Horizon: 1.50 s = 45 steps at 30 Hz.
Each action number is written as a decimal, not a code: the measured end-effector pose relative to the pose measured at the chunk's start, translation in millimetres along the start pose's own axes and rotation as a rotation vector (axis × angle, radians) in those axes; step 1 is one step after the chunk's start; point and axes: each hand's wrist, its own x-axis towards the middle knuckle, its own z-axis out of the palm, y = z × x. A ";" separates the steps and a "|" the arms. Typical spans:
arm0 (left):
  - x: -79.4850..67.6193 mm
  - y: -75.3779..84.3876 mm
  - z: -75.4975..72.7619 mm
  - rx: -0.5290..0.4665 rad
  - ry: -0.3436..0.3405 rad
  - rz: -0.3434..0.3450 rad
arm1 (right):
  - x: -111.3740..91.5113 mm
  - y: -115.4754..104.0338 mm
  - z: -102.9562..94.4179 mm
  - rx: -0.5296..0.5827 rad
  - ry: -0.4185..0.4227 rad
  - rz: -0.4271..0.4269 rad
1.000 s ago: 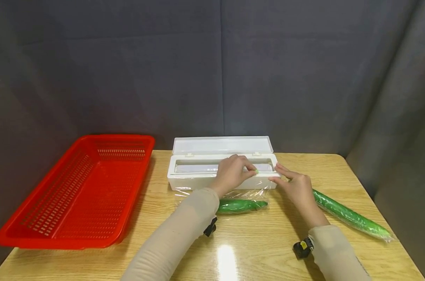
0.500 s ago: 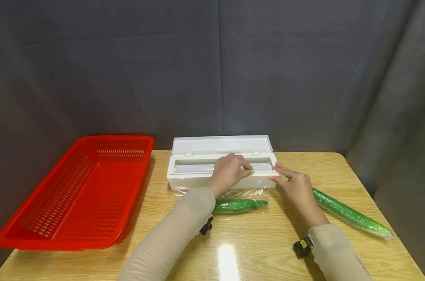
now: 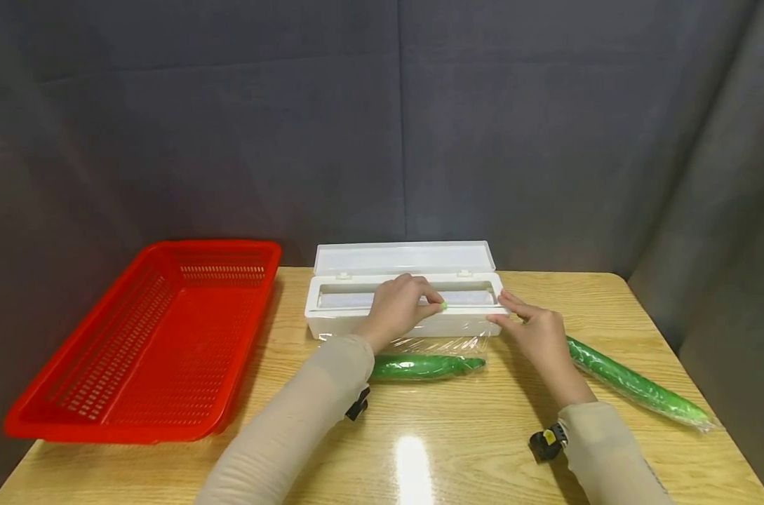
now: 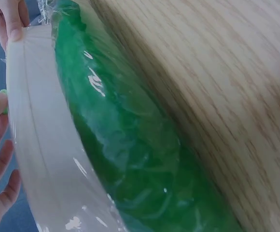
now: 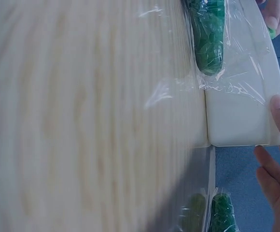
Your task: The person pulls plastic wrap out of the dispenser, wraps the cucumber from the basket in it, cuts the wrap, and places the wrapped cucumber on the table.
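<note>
A white cling film dispenser [image 3: 337, 324] stands at the table's back, its lid raised and a pale film roll [image 3: 346, 300] inside. My left hand [image 3: 396, 308] pinches the small green cutter knob [image 3: 444, 306] on the front rail between thumb and finger. At the box's right front corner, my right hand [image 3: 536, 333] grips it, thumb on the front. Clear film [image 3: 470, 345] hangs from the front edge over a green cucumber [image 3: 419, 367], partly hidden by my left arm in the head view. In the left wrist view the cucumber [image 4: 116, 130] lies under film.
Right of my right hand lies a second cucumber [image 3: 637, 382] wrapped in film, slanting toward the table's right edge. A red plastic basket [image 3: 243, 365] stands at the left. A grey curtain [image 3: 293, 140] hangs behind the wooden table [image 3: 470, 442].
My left hand has slid the green knob leftward along the dispenser's front rail. My right hand keeps its hold at the box corner, and the cucumbers lie where they were.
</note>
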 end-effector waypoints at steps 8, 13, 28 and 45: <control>-0.3 -3.0 -3.9 0.047 -0.011 0.045 | -0.3 -1.2 -0.8 0.013 0.003 0.002; -0.6 -3.3 -9.7 0.122 -0.038 0.094 | -0.6 0.0 -0.5 0.013 0.014 -0.003; -0.5 -9.3 -21.1 0.197 -0.078 0.164 | 0.4 2.4 0.6 0.007 0.037 0.009; -1.9 -12.3 -26.8 0.213 -0.108 0.147 | 0.3 1.5 3.5 0.015 0.037 0.011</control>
